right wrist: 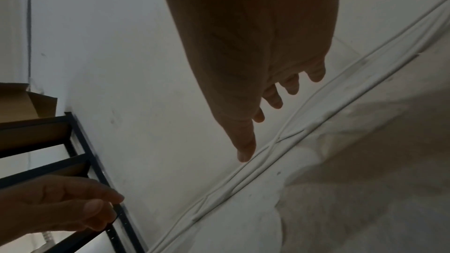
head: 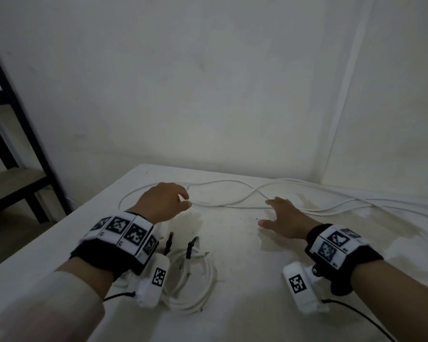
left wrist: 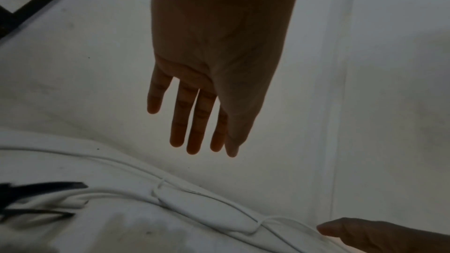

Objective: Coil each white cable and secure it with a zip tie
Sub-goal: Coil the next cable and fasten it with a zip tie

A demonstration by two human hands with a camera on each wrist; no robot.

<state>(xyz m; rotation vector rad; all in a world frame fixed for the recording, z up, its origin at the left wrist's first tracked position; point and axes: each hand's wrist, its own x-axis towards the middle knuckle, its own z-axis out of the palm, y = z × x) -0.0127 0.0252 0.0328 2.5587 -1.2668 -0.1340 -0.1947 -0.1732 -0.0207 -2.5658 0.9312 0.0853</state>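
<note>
Both of your hands reach for the loose white cable [head: 223, 206] sprawled across the white surface [head: 232, 280]. Your left hand [head: 162, 202] seems loosely curled and empty; your right hand [head: 283, 217] is spread flat. Next, gather loops.

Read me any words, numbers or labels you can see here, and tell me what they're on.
No readable text in any view.
Left wristband: black-and-white square code markers; tiny characters beneath them, too blurred to read.
Right wristband: the same, unreadable.
Wrist camera housings: one code marker each, no words.

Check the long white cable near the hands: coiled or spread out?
Spread out: the long white cable trails loosely across the table.
</note>
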